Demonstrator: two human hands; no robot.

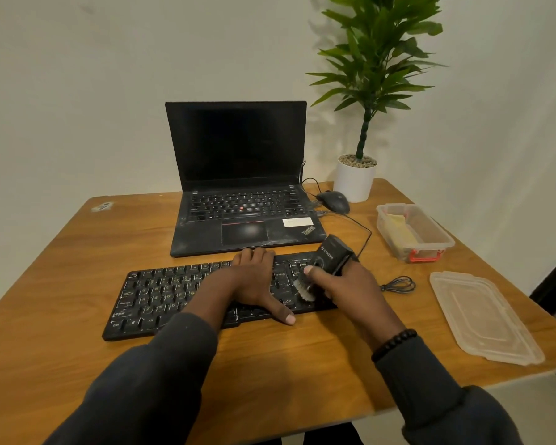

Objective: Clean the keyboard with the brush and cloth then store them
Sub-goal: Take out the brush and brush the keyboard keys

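Bench [77, 252]: a wooden top carrying everything here, set against a pale wall.
Plant [376, 53]: a leafy green plant in a white pot at the far right corner.
Laptop [238, 175]: open, its screen dark, standing just behind the keyboard.
Keyboard [161, 293]: black, lying in front of you across the middle of the bench, its cable coiled just off the right end.
Lid [482, 316]: clear plastic, lying flat near the right edge.
Box [414, 231]: a clear plastic tub with a red clip, beyond the lid; a yellow cloth [398, 226] lies inside it.
Left hand [254, 281]: your fingers lie flat and straight on the keys, pressing the keyboard down, holding nothing.
Right hand [344, 284]: your fingers curl round a black brush [321, 268], gripping it.
Brush: its pale bristles touch the keys at the keyboard's right end.
Mouse [333, 200]: black, wired, right of the laptop.
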